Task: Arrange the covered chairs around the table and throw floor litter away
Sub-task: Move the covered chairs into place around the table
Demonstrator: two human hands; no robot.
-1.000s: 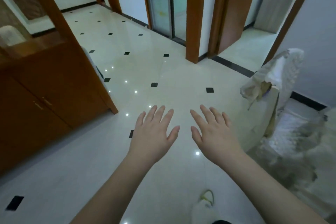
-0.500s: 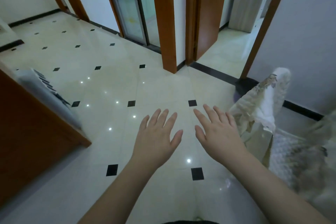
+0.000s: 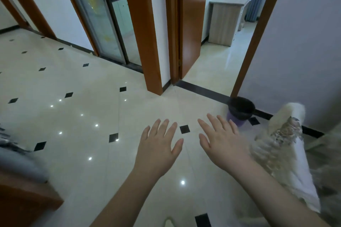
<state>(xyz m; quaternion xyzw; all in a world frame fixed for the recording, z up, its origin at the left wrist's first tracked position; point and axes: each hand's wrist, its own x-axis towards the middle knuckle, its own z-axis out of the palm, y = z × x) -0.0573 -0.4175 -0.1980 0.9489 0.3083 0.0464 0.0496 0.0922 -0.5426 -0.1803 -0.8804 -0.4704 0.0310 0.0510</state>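
At the lower left edge of the tiled floor [image 3: 77,83] stands a brown wooden cabinet [image 3: 24,202] with a blurred grey object [image 3: 16,160] lying along its top. Further right, over the glossy cream tiles with their small black diamonds, the left hand [image 3: 156,151] hovers palm down, fingers straight and slightly spread, holding nothing. Just beside it, with a single black diamond tile showing between the two, the right hand [image 3: 221,145] is held the same way, flat, fingers spread and empty. Beyond the hands, a wooden pillar [image 3: 145,29] divides a glass sliding door [image 3: 103,14] from an open wooden door [image 3: 191,16], through which a pale desk [image 3: 227,16] stands in the next room. A little past the right fingertips [image 3: 210,118], against the dark skirting at the foot of the right-hand wall, sits a purple waste bin [image 3: 239,114] lined with a dark bag; it is near the fingers but apart from them. To the right of the right hand and forearm stands a covered chair [image 3: 284,145], its white, gold-patterned cloth draped over the backrest and blurred. The forearm passes in front of the cover; whether it touches cannot be told. The fingers lie clear of the cloth, to its left.
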